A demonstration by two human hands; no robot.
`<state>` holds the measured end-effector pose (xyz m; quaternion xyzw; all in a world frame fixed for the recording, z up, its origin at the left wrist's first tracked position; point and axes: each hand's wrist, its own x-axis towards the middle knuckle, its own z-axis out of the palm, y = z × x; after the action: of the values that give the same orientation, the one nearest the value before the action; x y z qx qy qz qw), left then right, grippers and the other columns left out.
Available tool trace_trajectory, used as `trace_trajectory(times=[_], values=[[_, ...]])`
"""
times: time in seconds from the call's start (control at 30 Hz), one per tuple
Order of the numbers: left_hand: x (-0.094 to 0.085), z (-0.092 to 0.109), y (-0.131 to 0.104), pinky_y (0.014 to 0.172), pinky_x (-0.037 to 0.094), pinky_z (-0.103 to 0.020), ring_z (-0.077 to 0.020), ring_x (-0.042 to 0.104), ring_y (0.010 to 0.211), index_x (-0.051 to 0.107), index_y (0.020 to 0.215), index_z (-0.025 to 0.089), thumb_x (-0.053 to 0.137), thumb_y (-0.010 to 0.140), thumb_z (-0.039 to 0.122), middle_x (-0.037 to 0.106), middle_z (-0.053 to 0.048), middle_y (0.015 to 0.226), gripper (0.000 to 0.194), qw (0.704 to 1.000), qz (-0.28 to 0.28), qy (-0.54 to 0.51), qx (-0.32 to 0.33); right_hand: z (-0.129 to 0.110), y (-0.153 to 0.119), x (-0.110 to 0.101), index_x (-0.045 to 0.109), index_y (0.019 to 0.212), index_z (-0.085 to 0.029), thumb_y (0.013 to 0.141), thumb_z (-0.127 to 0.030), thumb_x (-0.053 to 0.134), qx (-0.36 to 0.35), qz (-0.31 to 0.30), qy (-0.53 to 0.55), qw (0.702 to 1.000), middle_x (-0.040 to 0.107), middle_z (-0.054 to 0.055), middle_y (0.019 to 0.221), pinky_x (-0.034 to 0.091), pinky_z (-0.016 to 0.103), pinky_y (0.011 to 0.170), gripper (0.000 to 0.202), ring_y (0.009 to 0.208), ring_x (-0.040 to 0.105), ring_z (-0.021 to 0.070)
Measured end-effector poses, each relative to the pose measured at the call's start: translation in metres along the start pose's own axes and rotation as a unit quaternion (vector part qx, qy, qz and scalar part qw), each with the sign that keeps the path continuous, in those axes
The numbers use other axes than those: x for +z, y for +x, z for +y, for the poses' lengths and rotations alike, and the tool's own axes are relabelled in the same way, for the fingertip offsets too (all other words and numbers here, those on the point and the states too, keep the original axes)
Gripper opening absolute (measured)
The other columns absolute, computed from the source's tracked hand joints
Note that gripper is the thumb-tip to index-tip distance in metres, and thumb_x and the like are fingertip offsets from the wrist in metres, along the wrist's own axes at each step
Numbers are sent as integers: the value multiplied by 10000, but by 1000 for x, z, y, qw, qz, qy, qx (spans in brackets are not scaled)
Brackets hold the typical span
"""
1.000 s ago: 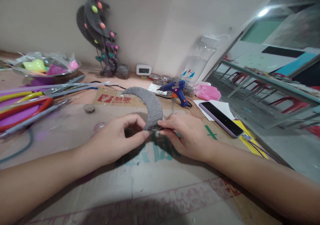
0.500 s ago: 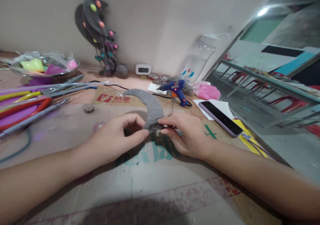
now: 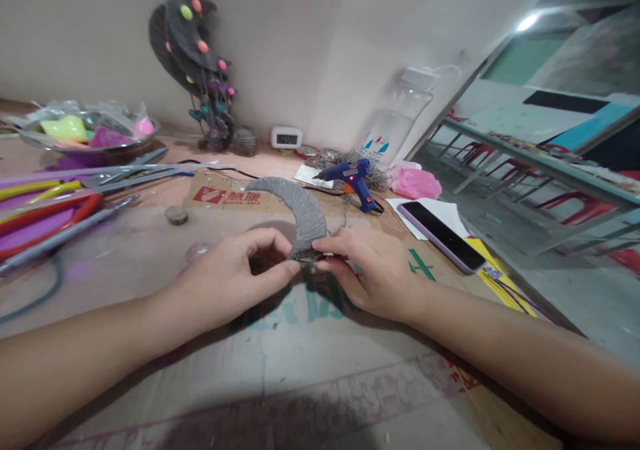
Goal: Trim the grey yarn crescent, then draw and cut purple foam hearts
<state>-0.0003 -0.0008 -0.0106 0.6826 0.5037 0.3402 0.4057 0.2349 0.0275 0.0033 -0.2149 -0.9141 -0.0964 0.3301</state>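
A crescent moon (image 3: pixel 301 207) wound in grey yarn stands above the cardboard between my hands, its upper tip pointing left. My left hand (image 3: pixel 240 270) pinches its lower end between thumb and fingers. Close by on the right, my right hand (image 3: pixel 373 267) has thumb and index finger closed at the same lower end, where the grey yarn appears to be between the fingertips. A strand of grey yarn (image 3: pixel 346 210) runs up behind the right hand toward a tangle of yarn. The exact lower tip is partly hidden by my fingers.
A blue glue gun (image 3: pixel 353 178) with a red light rests behind the crescent. A phone (image 3: pixel 444 237) lies at right, a water bottle (image 3: pixel 397 120) behind. Scissors and pliers (image 3: pixel 65 217) lie left, below a metal bowl (image 3: pixel 45 145). A small stone (image 3: pixel 176 215) sits on the cardboard (image 3: pixel 300 370).
The right fingertips have shifted slightly left and down along the crescent's lower end. The left hand and the crescent are nearly unmoved.
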Motion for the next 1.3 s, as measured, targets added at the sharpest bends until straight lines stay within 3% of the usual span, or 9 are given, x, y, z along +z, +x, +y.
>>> trace_trajectory(times=[0.57, 0.7, 0.8, 0.9, 1.0, 1.1, 1.3], values=[[0, -4, 1, 544, 398, -250, -149, 579, 658, 702, 861, 231, 689, 873, 471, 681, 10, 748, 241, 1000, -8, 11, -5, 1, -2, 1, 653, 1031, -178, 1050, -237, 521, 21, -4, 15, 1000, 727, 36, 797, 468, 278, 623, 146, 686, 650, 164], [0, 0, 4, 626, 435, -274, -165, 609, 763, 706, 921, 223, 646, 908, 443, 704, -7, 840, 228, 999, -43, -33, 8, 0, -4, 2, 623, 1077, -193, 1024, -274, 565, 98, 3, 102, 990, 723, 42, 878, 476, 268, 623, 113, 723, 649, 155], [0, 3, 6, 717, 462, -299, -172, 623, 819, 691, 954, 210, 633, 905, 445, 710, -14, 892, 248, 996, -49, -68, 1, 0, -2, 3, 566, 1024, -204, 959, -355, 652, 212, 21, 212, 954, 649, 1, 808, 450, 240, 572, 185, 643, 575, 126], [0, 5, 6, 718, 458, -301, -169, 634, 796, 687, 949, 211, 653, 888, 456, 711, -1, 856, 256, 996, -46, -75, -19, 1, 4, 4, 530, 900, -208, 894, -429, 716, 312, 2, 310, 898, 563, -46, 697, 401, 222, 534, 289, 573, 497, 102], [-1, 6, 6, 691, 452, -291, -161, 646, 763, 702, 942, 223, 665, 885, 430, 720, 14, 818, 217, 996, -54, -73, -20, 4, 9, 5, 573, 860, -191, 870, -495, 722, 388, -15, 383, 838, 568, -41, 684, 399, 231, 547, 338, 580, 501, 102], [-2, 7, 4, 702, 466, -296, -169, 663, 773, 733, 944, 227, 671, 879, 420, 742, 7, 835, 213, 996, -60, -59, -17, 4, 11, 7, 616, 847, -181, 825, -514, 763, 427, -38, 466, 774, 570, -41, 685, 388, 228, 523, 364, 573, 491, 95], [0, 6, 3, 735, 523, -316, -200, 695, 824, 758, 1036, 237, 697, 857, 493, 780, -19, 954, 318, 996, -68, -58, -20, 0, 8, 13, 487, 682, -201, 772, -453, 844, 458, -11, 568, 684, 335, -112, 550, 155, 210, 403, 446, 455, 214, 45]])
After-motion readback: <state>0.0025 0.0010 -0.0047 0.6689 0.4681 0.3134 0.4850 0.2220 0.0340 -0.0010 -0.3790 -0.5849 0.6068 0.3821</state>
